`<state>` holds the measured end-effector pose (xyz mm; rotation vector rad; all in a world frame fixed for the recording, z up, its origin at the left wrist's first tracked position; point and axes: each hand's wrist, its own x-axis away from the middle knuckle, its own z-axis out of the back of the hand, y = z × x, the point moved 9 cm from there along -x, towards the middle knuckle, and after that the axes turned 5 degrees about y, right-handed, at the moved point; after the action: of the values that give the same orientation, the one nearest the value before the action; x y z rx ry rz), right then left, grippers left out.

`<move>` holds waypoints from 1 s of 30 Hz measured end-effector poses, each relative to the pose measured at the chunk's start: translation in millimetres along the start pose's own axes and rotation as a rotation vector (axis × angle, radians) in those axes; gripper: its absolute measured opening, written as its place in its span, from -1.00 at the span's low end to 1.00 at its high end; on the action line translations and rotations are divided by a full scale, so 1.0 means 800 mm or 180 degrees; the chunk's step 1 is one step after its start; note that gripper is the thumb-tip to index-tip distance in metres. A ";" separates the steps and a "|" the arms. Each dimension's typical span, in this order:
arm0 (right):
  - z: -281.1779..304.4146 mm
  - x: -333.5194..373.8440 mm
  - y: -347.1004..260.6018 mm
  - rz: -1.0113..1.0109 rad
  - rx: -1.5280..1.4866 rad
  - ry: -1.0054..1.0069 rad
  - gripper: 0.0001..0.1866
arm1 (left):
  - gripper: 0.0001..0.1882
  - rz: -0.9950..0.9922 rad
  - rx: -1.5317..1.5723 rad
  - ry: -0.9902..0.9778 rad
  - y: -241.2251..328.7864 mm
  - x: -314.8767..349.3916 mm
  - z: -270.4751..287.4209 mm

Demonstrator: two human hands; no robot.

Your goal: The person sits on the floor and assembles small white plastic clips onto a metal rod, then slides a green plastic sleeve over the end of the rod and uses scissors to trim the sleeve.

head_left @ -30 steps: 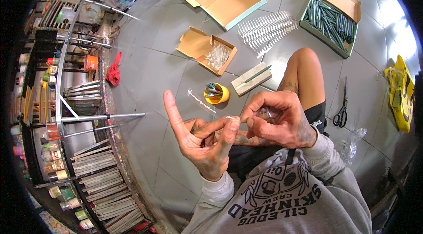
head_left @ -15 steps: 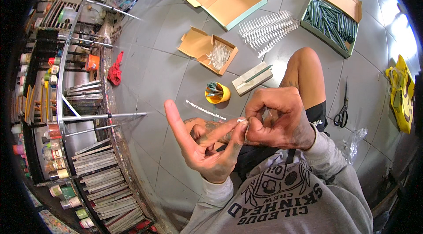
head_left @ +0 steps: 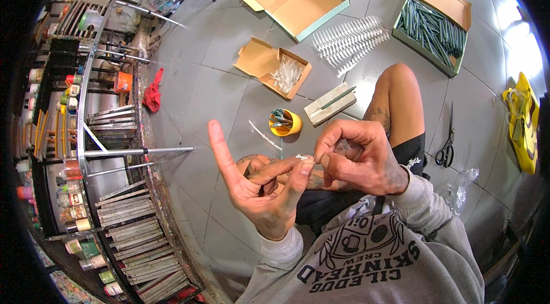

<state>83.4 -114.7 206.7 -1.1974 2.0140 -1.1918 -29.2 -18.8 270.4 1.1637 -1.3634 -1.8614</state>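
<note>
My left hand (head_left: pixel 266 192) pinches a clear plastic strip (head_left: pixel 266 136) with white lettering between thumb and fingers; its index finger points up and away. Close against it, my right hand (head_left: pixel 361 158) has thumb and forefinger pressed together at the strip's near end. Some clear film shows inside the right hand's curl, partly hidden by the fingers. Just beyond the hands stands a yellow cup (head_left: pixel 295 123) of dark green, pen-like sticks. Right of the cup, one dark green stick (head_left: pixel 341 97) rests on a pale grey block (head_left: pixel 321 114).
On the tiled floor are a small carton (head_left: pixel 301 79) of clear slivers, an open carton (head_left: pixel 321 6), rows of clear-white pieces (head_left: pixel 349 43) and a box (head_left: pixel 452 69) of dark green sticks. Black scissors (head_left: pixel 444 155) and a yellow bag (head_left: pixel 521 126) lie right; a paint rack (head_left: pixel 83 120) stands left.
Both hands have shifted slightly left. The strip's lettered part now slants more steeply and stands farther from my left fingertips. The pinches hold.
</note>
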 end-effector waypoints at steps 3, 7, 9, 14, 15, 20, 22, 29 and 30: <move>0.001 0.001 0.000 0.0100 0.0052 -0.0010 -0.89 | 0.23 0.0010 0.0000 -0.0014 -0.003 -0.001 0.000; 0.002 0.001 -0.003 0.0050 0.0247 0.0005 -0.90 | 0.22 -0.0045 -0.0056 -0.0004 -0.002 0.000 0.000; 0.003 -0.001 -0.012 0.0286 0.0331 -0.0032 -0.92 | 0.22 -0.0083 -0.0257 -0.0043 0.000 0.002 0.000; 0.005 -0.005 -0.029 0.0674 0.0977 0.0098 -0.95 | 0.19 -0.0340 -0.0721 -0.0155 0.011 0.006 -0.001; 0.005 -0.006 -0.030 0.0698 0.1010 0.0132 -0.95 | 0.18 -0.0378 -0.0730 -0.0172 0.012 0.006 -0.002; 0.000 -0.007 -0.047 0.1361 0.1509 0.0179 -0.90 | 0.14 -0.0572 -0.0798 -0.0251 0.019 0.012 -0.002; -0.002 -0.007 -0.053 0.1588 0.1616 0.0229 -0.88 | 0.15 -0.0659 -0.0968 -0.0273 0.022 0.013 -0.004; -0.008 -0.009 -0.054 0.1504 0.1665 0.0110 -0.89 | 0.09 -0.0796 -0.1084 -0.0260 0.036 0.010 -0.001; -0.007 -0.009 -0.050 0.1379 0.1534 0.0121 -0.90 | 0.07 -0.0763 -0.1034 -0.0256 0.037 0.009 -0.001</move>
<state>99.5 -115.0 244.1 -0.4795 1.7438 -1.3643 -34.0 -35.2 296.1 1.1301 -0.9440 -2.2203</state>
